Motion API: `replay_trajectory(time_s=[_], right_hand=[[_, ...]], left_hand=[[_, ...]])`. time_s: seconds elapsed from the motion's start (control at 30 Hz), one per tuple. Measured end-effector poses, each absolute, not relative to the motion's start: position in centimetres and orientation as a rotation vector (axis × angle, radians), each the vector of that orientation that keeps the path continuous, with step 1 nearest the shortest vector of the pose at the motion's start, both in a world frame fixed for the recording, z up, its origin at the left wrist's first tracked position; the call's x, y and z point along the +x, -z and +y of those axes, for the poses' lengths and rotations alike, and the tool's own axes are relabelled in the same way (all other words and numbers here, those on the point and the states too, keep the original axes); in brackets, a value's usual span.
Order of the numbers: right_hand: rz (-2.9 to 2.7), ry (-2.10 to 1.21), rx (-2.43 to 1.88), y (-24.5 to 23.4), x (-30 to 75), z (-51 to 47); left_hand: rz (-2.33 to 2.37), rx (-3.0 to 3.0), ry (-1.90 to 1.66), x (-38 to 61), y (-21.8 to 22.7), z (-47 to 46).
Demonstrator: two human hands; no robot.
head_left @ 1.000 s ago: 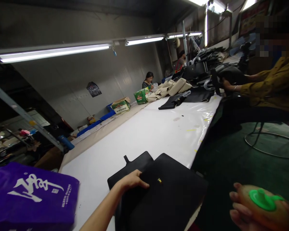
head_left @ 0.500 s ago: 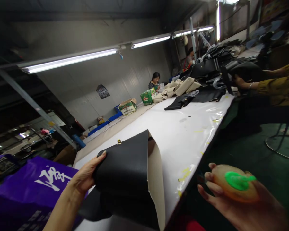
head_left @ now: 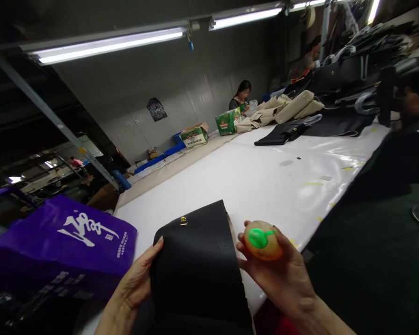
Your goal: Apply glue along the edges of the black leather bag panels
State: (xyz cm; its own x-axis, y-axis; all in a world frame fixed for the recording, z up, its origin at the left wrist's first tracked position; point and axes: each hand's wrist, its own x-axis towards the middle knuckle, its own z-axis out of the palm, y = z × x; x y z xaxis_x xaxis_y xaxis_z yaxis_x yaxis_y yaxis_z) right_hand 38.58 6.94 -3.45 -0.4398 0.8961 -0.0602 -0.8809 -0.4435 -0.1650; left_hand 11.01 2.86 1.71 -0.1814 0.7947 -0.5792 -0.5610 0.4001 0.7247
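Note:
My left hand (head_left: 139, 274) grips the left edge of a black leather bag piece (head_left: 199, 260), thumb on top. A small gold clasp (head_left: 183, 221) sits near the far edge of the piece. On its right side a pale raw edge shows. Close by that edge, my right hand (head_left: 282, 265) is wrapped round a rounded, amber squeeze bottle (head_left: 268, 249) with a bright green cap and nozzle. The bottle is tilted, green side towards me. Whether the right fingertips touch the leather I cannot tell.
A purple bag (head_left: 101, 256) with white lettering stands left of the white table (head_left: 209, 177). Farther off lie black leather pieces (head_left: 279, 134), beige pieces (head_left: 293, 107) and green boxes (head_left: 226, 123). A person (head_left: 243, 95) sits behind them; others are at the far right.
My right hand has brought the squeeze bottle from beyond the table's right edge leftward to the leather piece's side. The piece lies flatter, its open side less visible. The view has shifted.

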Motion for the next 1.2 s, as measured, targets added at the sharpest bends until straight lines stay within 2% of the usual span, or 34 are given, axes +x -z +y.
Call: replay_trajectory(time_s=[0.17, 0.4, 0.57, 0.73, 0.87, 1.0, 1.2], right_hand=[[-0.064, -2.002, -0.159, 2.4, 35.4, 7.7], [-0.085, -2.012, -0.171, 1.5, 35.1, 8.1], [-0.045, -1.888, -0.221, 1.5, 35.4, 9.0], [-0.080, -1.954, -0.203, 1.1, 35.1, 9.3], [-0.166, -1.967, -0.175, 0.7, 34.8, 9.2], [-0.153, -1.940, -0.179, 0.2, 35.2, 9.6], [-0.212, -1.845, -0.230, 0.0, 38.8, 10.8]], left_hand=[[1.247, 0.177, -1.294, 9.7, 0.1, 2.0], [1.325, 0.510, -1.311, 9.1, 0.7, 2.1], [1.130, 0.249, -1.374, 8.5, 1.9, 3.2], [0.770, 0.129, -1.119, 9.7, 2.2, 4.5], [0.851, 0.138, -1.225, 9.7, 2.6, 6.0], [1.094, 0.218, -1.403, 8.6, 1.0, 7.6], [1.180, 0.394, -1.753, 7.0, -3.9, 9.1]])
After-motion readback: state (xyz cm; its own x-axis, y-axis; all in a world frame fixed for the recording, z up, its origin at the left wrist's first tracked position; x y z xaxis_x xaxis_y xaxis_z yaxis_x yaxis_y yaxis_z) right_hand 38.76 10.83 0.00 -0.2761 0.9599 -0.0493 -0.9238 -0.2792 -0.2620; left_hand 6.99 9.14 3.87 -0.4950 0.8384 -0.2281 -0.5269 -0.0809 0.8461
